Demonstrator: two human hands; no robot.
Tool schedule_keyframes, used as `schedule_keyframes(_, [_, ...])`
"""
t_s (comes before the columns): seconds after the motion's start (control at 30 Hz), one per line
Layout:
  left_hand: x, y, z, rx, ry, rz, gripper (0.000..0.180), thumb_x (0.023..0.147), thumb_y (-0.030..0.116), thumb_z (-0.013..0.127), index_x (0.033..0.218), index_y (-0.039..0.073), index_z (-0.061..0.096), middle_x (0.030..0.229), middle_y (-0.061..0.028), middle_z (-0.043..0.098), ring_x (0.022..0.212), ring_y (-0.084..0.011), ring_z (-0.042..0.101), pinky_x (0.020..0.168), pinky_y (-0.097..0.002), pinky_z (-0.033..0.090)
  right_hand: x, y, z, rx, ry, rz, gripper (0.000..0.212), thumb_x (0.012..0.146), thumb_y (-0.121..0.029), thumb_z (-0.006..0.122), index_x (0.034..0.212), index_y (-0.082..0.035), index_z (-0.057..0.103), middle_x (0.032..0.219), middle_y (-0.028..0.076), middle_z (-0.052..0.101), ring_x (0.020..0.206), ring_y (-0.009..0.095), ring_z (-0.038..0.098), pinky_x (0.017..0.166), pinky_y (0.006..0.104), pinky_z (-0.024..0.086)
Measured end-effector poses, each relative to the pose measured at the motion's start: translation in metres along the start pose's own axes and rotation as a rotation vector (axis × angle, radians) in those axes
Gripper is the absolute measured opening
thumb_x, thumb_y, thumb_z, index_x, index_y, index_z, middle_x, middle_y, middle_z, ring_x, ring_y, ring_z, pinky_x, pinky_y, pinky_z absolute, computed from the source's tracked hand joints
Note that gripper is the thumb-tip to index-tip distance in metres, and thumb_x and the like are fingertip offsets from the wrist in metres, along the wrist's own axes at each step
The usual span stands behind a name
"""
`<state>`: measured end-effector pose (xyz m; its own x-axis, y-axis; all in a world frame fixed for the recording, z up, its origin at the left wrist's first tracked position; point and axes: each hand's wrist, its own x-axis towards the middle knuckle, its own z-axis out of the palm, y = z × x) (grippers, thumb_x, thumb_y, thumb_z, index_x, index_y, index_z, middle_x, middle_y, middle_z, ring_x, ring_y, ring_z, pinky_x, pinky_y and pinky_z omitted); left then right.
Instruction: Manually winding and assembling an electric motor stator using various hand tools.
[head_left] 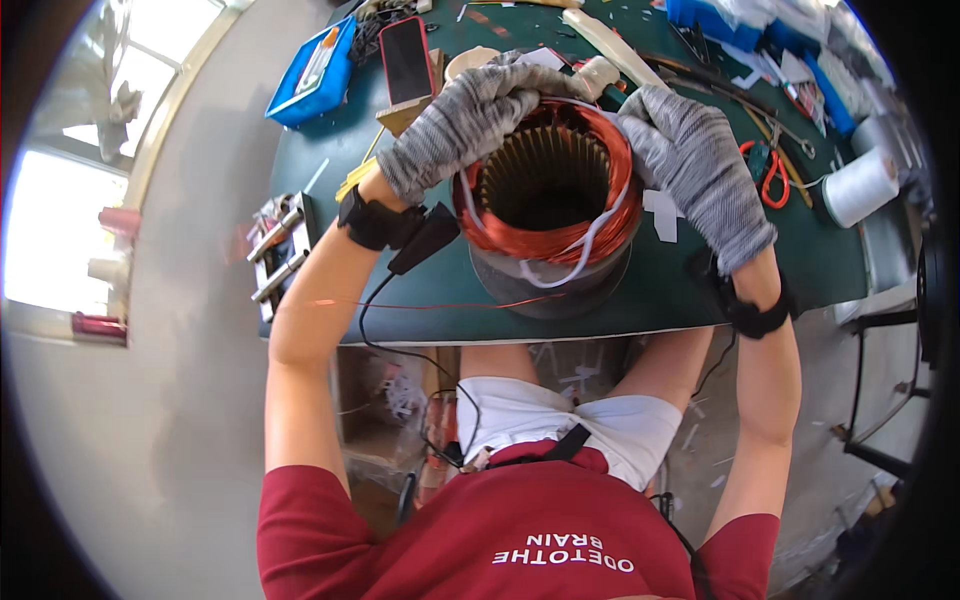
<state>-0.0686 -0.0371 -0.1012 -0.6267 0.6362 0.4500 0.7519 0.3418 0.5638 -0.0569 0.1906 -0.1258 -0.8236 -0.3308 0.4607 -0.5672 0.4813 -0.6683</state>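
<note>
A motor stator [500,180] stands upright on the table in front of me, ringed on top by orange-red copper windings [490,238]. White cord or sleeving [585,262] loops loosely over the near side of the coil. My left hand [465,122], in a grey knit glove, reaches over the far left rim with its fingers bent together. On the far right rim rests my gloved right hand [695,165], thumb and fingers pinched beside the white cord. What either hand grips is hidden by its fingers. A thin copper wire [430,305] trails left from the stator.
The green table [400,300] holds a phone [407,62], a blue tray [312,72], red-handled scissors [774,180], a white thread spool [862,187] and a long pale stick [612,45]. Metal parts [280,248] lie at the left edge. Black cables [365,325] hang from my wristbands.
</note>
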Motion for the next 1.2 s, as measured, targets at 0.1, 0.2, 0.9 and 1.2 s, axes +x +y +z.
schedule_keyframes(0.1, [-0.009, -0.013, -0.007, -0.432, 0.061, -0.177, 0.023, 0.091, 0.008, 0.045, 0.109, 0.002, 0.057, 0.107, -0.0063, 0.059, 0.098, -0.0136, 0.054, 0.088, -0.0253, 0.043, 0.022, 0.003, 0.002, -0.06, -0.105, -0.045, 0.021, 0.083, -0.012, 0.058, 0.101, -0.001, 0.059, 0.085, 0.018, 0.063, 0.075, 0.03, 0.061, 0.07, 0.0331, 0.049])
schedule_keyframes(0.2, [-0.01, -0.024, -0.003, -0.364, 0.084, -0.218, 0.024, 0.093, 0.014, 0.045, 0.109, 0.0, 0.057, 0.107, -0.0065, 0.059, 0.101, -0.0126, 0.054, 0.09, -0.0254, 0.042, 0.026, 0.008, 0.006, -0.08, -0.13, -0.143, 0.017, 0.083, -0.011, 0.057, 0.096, -0.001, 0.058, 0.083, 0.017, 0.062, 0.072, 0.029, 0.06, 0.068, 0.0318, 0.049])
schedule_keyframes(0.9, [-0.009, -0.009, 0.006, 0.051, 0.285, -0.078, 0.01, 0.09, 0.006, 0.048, 0.094, 0.0, 0.056, 0.084, -0.0067, 0.058, 0.079, -0.0143, 0.058, 0.074, -0.0256, 0.047, 0.079, 0.005, 0.005, -0.129, -0.458, -0.419, 0.018, 0.089, -0.017, 0.052, 0.094, -0.001, 0.056, 0.08, 0.013, 0.061, 0.071, 0.024, 0.057, 0.071, 0.0291, 0.046])
schedule_keyframes(1.2, [-0.011, -0.02, 0.005, -0.168, 0.227, -0.269, 0.021, 0.093, 0.012, 0.045, 0.109, 0.002, 0.054, 0.097, -0.0015, 0.056, 0.093, -0.0083, 0.053, 0.085, -0.023, 0.042, 0.078, 0.005, 0.006, -0.164, -0.433, -0.31, 0.02, 0.088, -0.02, 0.054, 0.097, -0.002, 0.056, 0.081, 0.015, 0.061, 0.071, 0.023, 0.057, 0.07, 0.0308, 0.046])
